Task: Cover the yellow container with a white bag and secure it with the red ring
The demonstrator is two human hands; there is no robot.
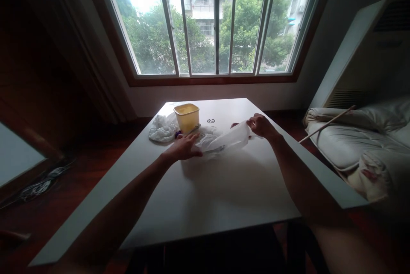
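A white, translucent plastic bag stretches across the table between my two hands. My right hand is closed on the bag's right end and holds it slightly raised. My left hand lies at the bag's left end, fingers stretched out and thumb apart. Just beyond my left fingers stands a yellow square plastic tub, upright with its top open. A small purple thing by the left fingertips is too small to make out. Part of a reddish-brown object shows behind the bag near my right hand.
A crumpled white plastic bag lies left of the tub. The white table has a dark round mark behind the bag. On the right, a thin stick leans over a pale cushioned sofa. A window is ahead.
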